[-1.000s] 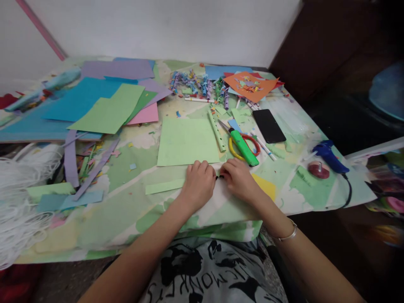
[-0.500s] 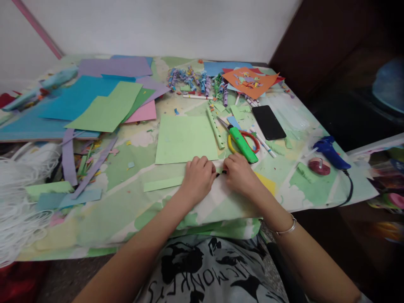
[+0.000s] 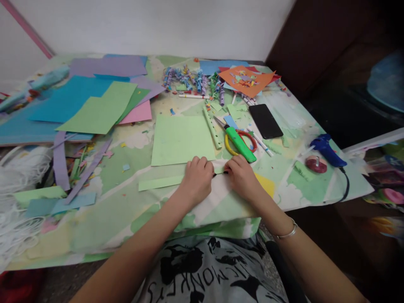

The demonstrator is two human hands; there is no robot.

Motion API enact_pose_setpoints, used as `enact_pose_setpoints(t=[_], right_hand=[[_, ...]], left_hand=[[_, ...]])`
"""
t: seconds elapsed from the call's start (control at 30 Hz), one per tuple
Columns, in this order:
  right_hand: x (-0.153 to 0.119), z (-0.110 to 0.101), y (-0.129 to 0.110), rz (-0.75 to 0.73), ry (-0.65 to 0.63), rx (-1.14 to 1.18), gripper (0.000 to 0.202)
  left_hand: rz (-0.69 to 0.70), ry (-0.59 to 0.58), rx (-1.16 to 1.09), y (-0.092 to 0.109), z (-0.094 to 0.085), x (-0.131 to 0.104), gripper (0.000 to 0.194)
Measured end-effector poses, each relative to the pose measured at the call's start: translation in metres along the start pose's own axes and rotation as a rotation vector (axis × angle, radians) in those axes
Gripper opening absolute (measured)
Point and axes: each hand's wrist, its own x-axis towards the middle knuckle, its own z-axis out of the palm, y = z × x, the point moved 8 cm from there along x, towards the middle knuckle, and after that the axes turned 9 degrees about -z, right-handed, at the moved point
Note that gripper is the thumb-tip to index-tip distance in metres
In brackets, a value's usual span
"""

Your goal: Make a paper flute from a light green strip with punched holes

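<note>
A narrow light green paper strip [image 3: 160, 183] lies near the table's front edge, running under my left hand [image 3: 198, 180]. The fingers of that hand are closed and pressed on the strip. Close beside it on the right, my right hand [image 3: 242, 176] pinches the strip's other end, with thumb and fingertips together. A short bit of the strip shows in the gap between the hands. Just beyond them lies a square light green sheet [image 3: 183, 141]. A rolled green paper tube with dark dots [image 3: 213, 129] sits at its right edge.
Scissors with red and yellow handles [image 3: 254, 144] lie beneath a green cutter [image 3: 240, 145] beside my right hand. Further right are a black phone [image 3: 266, 121] and a blue glue gun [image 3: 328, 150]. Coloured sheets [image 3: 97, 107] and white cord [image 3: 22, 214] fill the left side.
The view has shifted slightly, so the table things appear further left. My right hand has moved a little away from my left, widening the gap. Both still hold the strip.
</note>
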Motion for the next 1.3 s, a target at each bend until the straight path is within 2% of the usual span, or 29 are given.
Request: enact_pose_setpoints(t=[0.13,0.23,0.37,0.53,0.67,0.8,0.97,1.03,1.1,1.2,1.3], right_hand=[[0.005,0.003,0.002,0.025,-0.046,-0.017,0.02],[0.002,-0.004,0.001,0.072,-0.021,0.063,0.017],[-0.006,-0.011,0.002,0.17,0.03,0.056,0.016],[-0.003,-0.004,0.006,0.228,-0.007,-0.073,0.018],[0.003,-0.002,0.005,0.215,-0.046,-0.097,0.018],[0.007,-0.003,-0.012,0.165,-0.066,-0.147,0.016],[0.019,0.012,-0.043,0.057,-0.041,-0.07,0.017],[0.024,0.019,-0.045,0.068,-0.055,-0.032,0.018],[0.027,0.025,-0.043,0.081,-0.091,-0.019,0.02],[0.03,0.025,-0.038,0.094,-0.118,-0.029,0.022],[0.033,0.023,-0.039,0.086,-0.142,-0.031,0.022]], left_hand=[[0.04,0.022,-0.024,0.007,-0.001,0.003,0.016],[0.046,0.025,0.009,0.011,0.004,0.006,0.017],[-0.015,0.045,-0.04,0.009,0.003,0.007,0.013],[-0.111,0.058,-0.121,0.005,-0.002,0.011,0.006],[-0.138,0.065,-0.214,-0.002,-0.005,0.012,0.008],[-0.05,0.057,-0.414,-0.009,-0.008,0.008,0.013],[-0.023,0.04,-0.646,-0.031,-0.016,-0.002,0.022],[-0.009,0.051,-0.606,-0.041,-0.022,-0.009,0.02],[0.007,0.091,-0.476,-0.052,-0.029,-0.018,0.015],[0.025,0.137,-0.328,-0.065,-0.035,-0.03,0.005],[0.06,0.149,-0.263,-0.068,-0.035,-0.036,0.012]])
